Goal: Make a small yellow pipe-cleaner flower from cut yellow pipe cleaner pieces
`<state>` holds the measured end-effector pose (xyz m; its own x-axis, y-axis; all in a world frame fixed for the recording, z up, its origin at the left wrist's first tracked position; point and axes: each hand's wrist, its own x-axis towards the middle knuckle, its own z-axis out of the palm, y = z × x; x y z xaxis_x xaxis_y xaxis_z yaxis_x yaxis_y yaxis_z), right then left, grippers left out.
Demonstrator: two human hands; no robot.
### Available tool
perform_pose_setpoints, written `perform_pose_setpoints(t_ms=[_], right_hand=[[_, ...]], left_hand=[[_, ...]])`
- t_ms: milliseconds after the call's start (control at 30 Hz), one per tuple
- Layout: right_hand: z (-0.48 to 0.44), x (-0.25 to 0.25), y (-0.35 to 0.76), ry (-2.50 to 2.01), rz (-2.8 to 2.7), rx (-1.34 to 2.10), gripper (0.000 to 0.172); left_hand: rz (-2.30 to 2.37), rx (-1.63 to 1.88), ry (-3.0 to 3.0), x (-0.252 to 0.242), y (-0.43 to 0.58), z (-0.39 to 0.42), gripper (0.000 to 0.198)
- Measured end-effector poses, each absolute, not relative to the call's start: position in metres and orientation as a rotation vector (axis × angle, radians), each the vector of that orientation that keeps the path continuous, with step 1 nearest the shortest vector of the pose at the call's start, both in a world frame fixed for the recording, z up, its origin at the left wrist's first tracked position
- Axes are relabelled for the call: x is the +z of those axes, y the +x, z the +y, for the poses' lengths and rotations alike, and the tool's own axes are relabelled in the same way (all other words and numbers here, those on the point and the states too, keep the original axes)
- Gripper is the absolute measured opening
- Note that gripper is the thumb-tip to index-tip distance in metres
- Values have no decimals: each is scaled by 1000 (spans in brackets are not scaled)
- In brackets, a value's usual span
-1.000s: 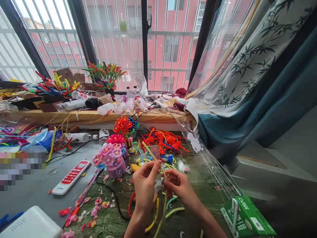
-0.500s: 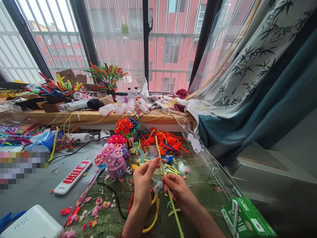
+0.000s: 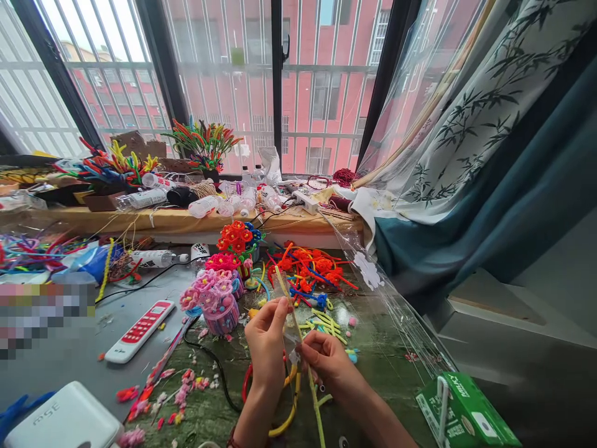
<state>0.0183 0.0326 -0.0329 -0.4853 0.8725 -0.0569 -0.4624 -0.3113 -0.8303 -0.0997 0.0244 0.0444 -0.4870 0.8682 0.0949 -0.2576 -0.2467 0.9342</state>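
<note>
A long yellow-green pipe cleaner [image 3: 315, 404] runs slanting between my hands over the table. My left hand [image 3: 265, 345] pinches it near its upper part, thumb against fingertips. Lower down, my right hand [image 3: 329, 361] has closed fingers on the same pipe cleaner. Something clear, like thin plastic, shows between the hands; I cannot make out what it is. Beneath them lie a curved yellow pipe cleaner [image 3: 290, 420] and a red one, partly hidden by my left wrist. Short yellow-green pieces [image 3: 326, 323] lie just beyond my right hand.
Pipe-cleaner flower pots [image 3: 221, 314] stand left of my hands. Red and orange pipe-cleaner flowers [image 3: 310, 267] are heaped behind. A remote [image 3: 140, 331], a white box-shaped device [image 3: 63, 420] and a black cable occupy the left. A green carton [image 3: 466, 414] sits at right. Bottles [image 3: 203, 206] crowd the sill.
Both hands have shifted slightly left and a little down with the pipe cleaner. Its upper tip has moved left and lower, and the clear piece between the hands has turned.
</note>
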Motion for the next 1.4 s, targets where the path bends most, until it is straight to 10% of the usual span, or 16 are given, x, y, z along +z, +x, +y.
perform_pose_setpoints(t_ms=[1400], right_hand=[[26, -28, 12, -511, -976, 1916, 41]], left_hand=[[1191, 1809, 994, 53, -97, 16, 55]])
